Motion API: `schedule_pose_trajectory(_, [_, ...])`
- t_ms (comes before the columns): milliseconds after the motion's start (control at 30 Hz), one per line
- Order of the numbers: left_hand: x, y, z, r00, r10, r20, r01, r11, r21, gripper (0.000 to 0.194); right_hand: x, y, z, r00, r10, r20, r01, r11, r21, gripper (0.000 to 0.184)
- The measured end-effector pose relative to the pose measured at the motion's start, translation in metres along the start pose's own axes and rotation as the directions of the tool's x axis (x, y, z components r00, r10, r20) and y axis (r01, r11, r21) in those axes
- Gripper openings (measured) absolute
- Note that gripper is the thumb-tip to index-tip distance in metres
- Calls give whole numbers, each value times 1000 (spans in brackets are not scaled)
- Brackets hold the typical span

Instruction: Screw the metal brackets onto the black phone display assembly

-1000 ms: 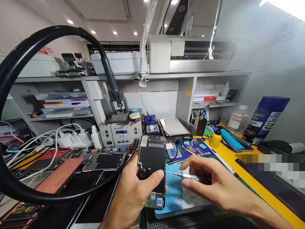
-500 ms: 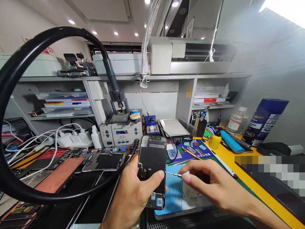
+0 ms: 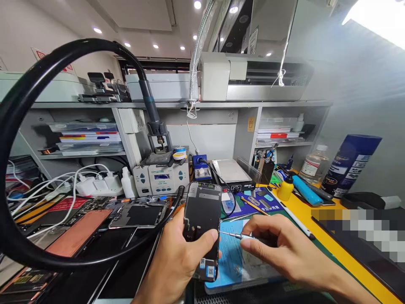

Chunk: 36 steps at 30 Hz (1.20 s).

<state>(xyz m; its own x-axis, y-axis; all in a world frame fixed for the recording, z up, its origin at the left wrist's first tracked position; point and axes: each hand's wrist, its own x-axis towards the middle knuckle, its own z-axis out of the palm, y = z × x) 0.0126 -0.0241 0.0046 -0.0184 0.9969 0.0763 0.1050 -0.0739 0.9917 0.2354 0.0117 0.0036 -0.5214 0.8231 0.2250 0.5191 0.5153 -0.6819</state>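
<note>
Screwdriver (image 3: 237,235) pinched in your right hand (image 3: 284,249) meets the phone screen assembly (image 3: 202,230) your left hand (image 3: 177,261) clasps; seat the tip squarely.

— What have you got there?

— A phone screen panel (image 3: 202,228), back side up toward me: a dark rectangle with rounded corners, a grey shield strip near the top edge, small flex connectors partway down its left side and 2 little code stickers at the bottom. I hold it upright, tilted slightly, above the blue mat.

— And the tool?

— A thin metal screwdriver (image 3: 242,236), lying almost level. Its fine tip points left and meets the panel's right edge about halfway down; the handle end is hidden in my fingers.
</note>
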Motion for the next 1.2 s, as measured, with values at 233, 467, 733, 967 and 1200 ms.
schedule_pose_trajectory(233, [-2, 2, 4, 1000, -31, -5, 31, 999, -38, 33, 1, 2, -1, 999, -14, 33, 13, 1000, 23, 33])
schedule_pose_trajectory(467, [-2, 3, 4, 999, -36, 1, 36, 999, -26, 28, 3, 5, -1, 998, -18, 68, 16, 999, 42, 33])
schedule_pose_trajectory(733, [-3, 6, 7, 997, -76, 10, 77, 983, -167, 28, 4, 4, 1, 997, 33, 70, -37, 997, 61, 33])
schedule_pose_trajectory(967, [-7, 7, 0, 927, -351, 129, 374, 847, -378, 36, -3, 9, -9, 999, 45, 8, -45, 939, 340, 34])
schedule_pose_trajectory(1200, [-11, -2, 5, 931, -238, 278, 305, 925, -229, 66, 4, 7, -6, 991, 131, 20, -96, 610, 787, 42])
